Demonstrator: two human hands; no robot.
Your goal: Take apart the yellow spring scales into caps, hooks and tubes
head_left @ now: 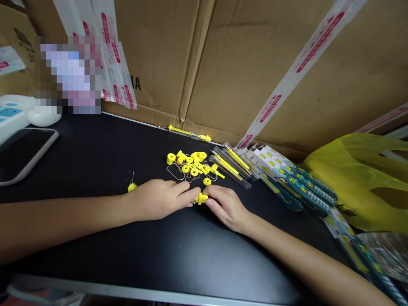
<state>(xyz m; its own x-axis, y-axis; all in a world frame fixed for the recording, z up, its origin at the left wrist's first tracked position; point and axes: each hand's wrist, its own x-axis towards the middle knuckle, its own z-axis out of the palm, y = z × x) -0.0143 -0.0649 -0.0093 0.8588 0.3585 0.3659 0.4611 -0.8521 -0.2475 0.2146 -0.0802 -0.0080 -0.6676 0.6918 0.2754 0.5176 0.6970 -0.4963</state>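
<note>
My left hand (162,197) is closed around a spring scale, its tube mostly hidden under the palm and fingers. A yellow end with a wire hook (131,186) sticks out beyond the left wrist. At the scale's other end is a yellow cap (200,198), pinched between the thumb and fingers of my right hand (228,206). Just above the fingertips lies a loose yellow ring-shaped part (207,182). Beyond it is a pile of yellow caps, wire hooks and small springs (191,163). Clear tubes with yellow scales (231,165) lie to the right of the pile.
Another spring scale (189,132) lies along the black table's (178,255) back edge, against a large cardboard box (255,55). Several printed packages (296,182) and a yellow plastic bag (360,178) crowd the right. A phone (27,151) and white power strip (15,112) are left.
</note>
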